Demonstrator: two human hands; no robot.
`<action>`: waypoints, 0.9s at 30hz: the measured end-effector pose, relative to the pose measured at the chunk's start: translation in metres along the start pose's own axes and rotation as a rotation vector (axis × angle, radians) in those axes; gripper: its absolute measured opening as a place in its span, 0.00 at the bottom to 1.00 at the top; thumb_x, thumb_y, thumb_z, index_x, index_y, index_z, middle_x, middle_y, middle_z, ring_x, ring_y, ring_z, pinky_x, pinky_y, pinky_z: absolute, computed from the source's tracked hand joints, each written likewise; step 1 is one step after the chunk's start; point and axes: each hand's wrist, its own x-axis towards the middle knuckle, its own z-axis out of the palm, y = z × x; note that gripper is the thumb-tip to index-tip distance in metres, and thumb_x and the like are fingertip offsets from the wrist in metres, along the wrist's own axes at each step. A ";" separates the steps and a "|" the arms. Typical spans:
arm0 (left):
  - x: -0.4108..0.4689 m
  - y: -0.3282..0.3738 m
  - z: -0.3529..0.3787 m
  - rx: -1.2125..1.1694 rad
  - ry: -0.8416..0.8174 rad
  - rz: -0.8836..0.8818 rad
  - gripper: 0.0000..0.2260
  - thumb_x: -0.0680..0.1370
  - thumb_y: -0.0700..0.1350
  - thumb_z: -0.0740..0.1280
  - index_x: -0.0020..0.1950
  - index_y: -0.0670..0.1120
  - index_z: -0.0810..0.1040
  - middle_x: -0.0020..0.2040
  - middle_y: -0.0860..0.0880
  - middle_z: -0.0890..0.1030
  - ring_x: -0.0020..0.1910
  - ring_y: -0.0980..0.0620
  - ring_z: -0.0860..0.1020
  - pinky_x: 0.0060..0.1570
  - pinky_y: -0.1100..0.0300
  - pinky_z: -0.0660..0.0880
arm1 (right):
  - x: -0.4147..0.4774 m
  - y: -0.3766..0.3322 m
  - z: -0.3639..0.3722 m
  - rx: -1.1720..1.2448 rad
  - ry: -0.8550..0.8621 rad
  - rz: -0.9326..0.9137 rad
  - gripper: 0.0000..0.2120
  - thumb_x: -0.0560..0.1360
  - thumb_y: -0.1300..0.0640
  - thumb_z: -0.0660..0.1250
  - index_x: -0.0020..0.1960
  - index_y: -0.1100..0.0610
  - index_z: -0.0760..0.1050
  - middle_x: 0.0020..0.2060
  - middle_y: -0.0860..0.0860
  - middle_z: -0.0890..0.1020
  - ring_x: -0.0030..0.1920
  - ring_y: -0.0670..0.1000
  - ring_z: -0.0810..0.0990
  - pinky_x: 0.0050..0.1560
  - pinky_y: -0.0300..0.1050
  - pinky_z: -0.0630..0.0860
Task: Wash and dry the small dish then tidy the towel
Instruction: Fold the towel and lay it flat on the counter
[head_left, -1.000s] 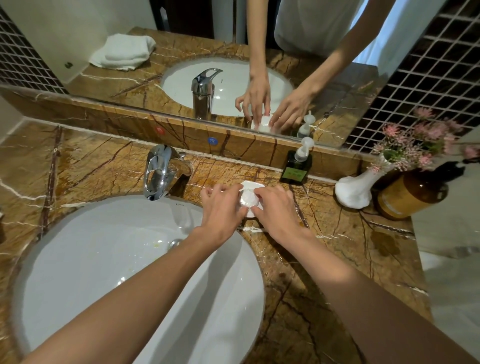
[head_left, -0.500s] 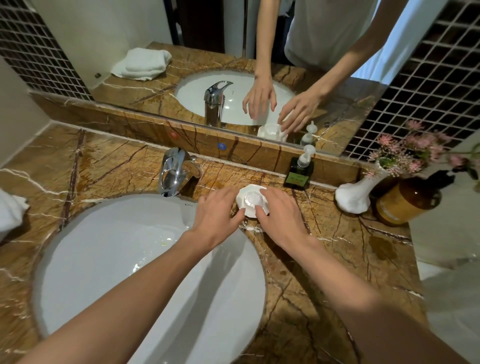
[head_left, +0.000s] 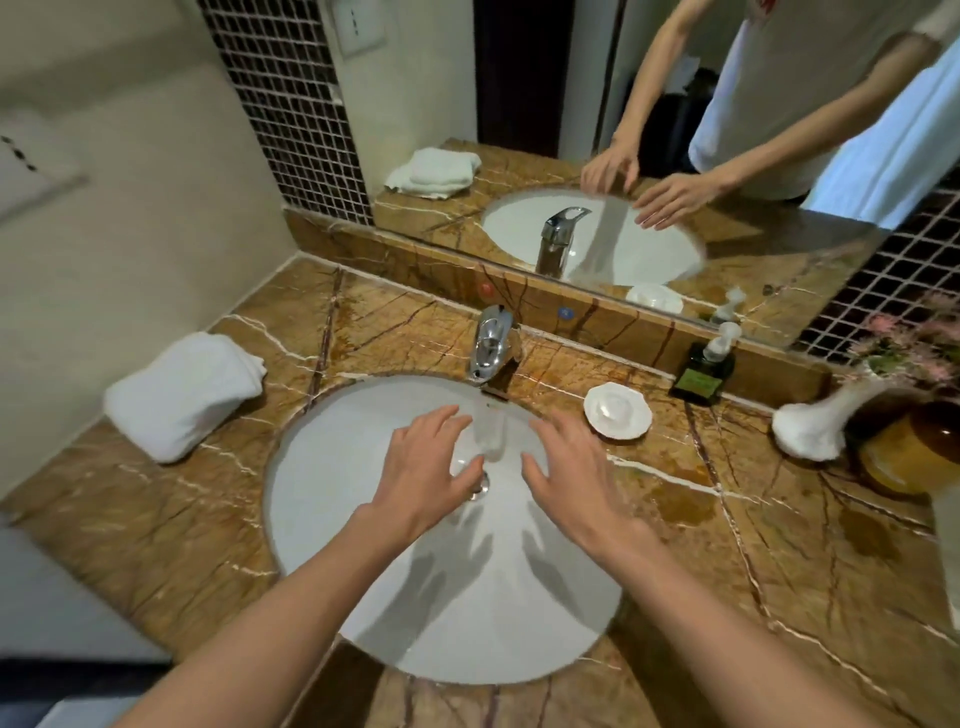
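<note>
The small white scalloped dish (head_left: 617, 412) sits on the marble counter just right of the tap (head_left: 491, 345), with nothing touching it. A folded white towel (head_left: 184, 393) lies on the counter at the left of the basin. My left hand (head_left: 427, 466) and my right hand (head_left: 567, 472) hover side by side over the white basin (head_left: 332, 499), palms down, fingers spread and holding nothing. A faint blurred streak like running water shows between them, under the tap's spout.
A dark green pump bottle (head_left: 705, 366) stands by the mirror ledge. At the right are a white vase (head_left: 815, 426) with pink flowers and an amber bottle (head_left: 904, 447). The mirror (head_left: 779, 249) reflects a person's arms. A beige wall closes off the left.
Both hands have let go of the dish and moved left and toward me, over the basin. The view has swung left, showing the towel.
</note>
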 end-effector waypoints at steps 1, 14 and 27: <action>-0.011 -0.012 -0.007 0.006 0.008 -0.025 0.23 0.74 0.54 0.65 0.67 0.47 0.71 0.69 0.46 0.71 0.68 0.47 0.68 0.62 0.50 0.65 | -0.003 -0.013 0.005 0.001 -0.016 -0.016 0.22 0.77 0.54 0.63 0.70 0.56 0.69 0.69 0.57 0.70 0.69 0.58 0.67 0.68 0.51 0.63; -0.150 -0.149 -0.113 0.059 0.075 -0.266 0.24 0.74 0.57 0.63 0.66 0.48 0.69 0.67 0.45 0.71 0.65 0.46 0.69 0.65 0.47 0.66 | -0.035 -0.170 0.062 -0.077 -0.150 -0.145 0.24 0.78 0.51 0.61 0.73 0.55 0.64 0.73 0.59 0.66 0.71 0.59 0.65 0.66 0.56 0.68; -0.165 -0.241 -0.154 0.020 0.086 -0.434 0.26 0.75 0.58 0.59 0.70 0.48 0.65 0.70 0.45 0.68 0.69 0.47 0.66 0.69 0.43 0.62 | 0.009 -0.282 0.102 -0.114 -0.216 -0.290 0.26 0.77 0.51 0.63 0.73 0.54 0.63 0.71 0.60 0.69 0.69 0.60 0.69 0.64 0.52 0.70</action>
